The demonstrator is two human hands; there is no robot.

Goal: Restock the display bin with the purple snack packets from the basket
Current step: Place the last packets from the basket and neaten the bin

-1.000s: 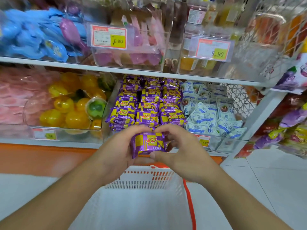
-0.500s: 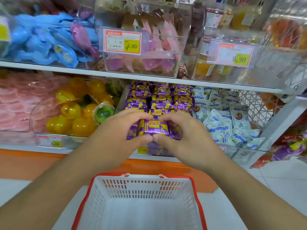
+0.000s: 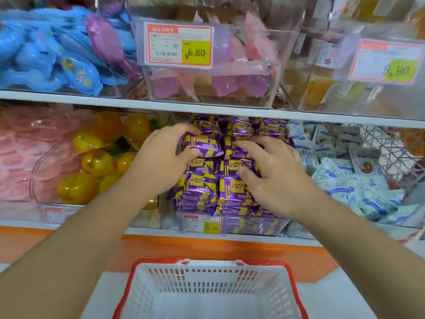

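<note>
The clear display bin [image 3: 255,224] on the lower shelf is packed with stacked purple-and-yellow snack packets [image 3: 197,187]. My left hand [image 3: 161,157] reaches into the bin and grips one purple packet [image 3: 203,146] on top of the stacks, fingers curled over its far edge and thumb under its near edge. My right hand [image 3: 276,176] lies beside it with fingers stretched out flat on the packets in the right column. The white basket [image 3: 207,284] with a red rim stands below the shelf; no packets show in its visible part.
Left of the bin is a clear bin of yellow jelly cups [image 3: 92,162]; to the right is one of white-and-blue sachets [image 3: 340,176]. An upper shelf edge [image 3: 207,110] hangs just above the hands. A price tag [image 3: 202,223] is clipped to the bin's front.
Both hands moved up and forward from the bin's front edge into the bin. The packet they held together now sits on the stacks under my left hand; my right hand has let go and flattened.
</note>
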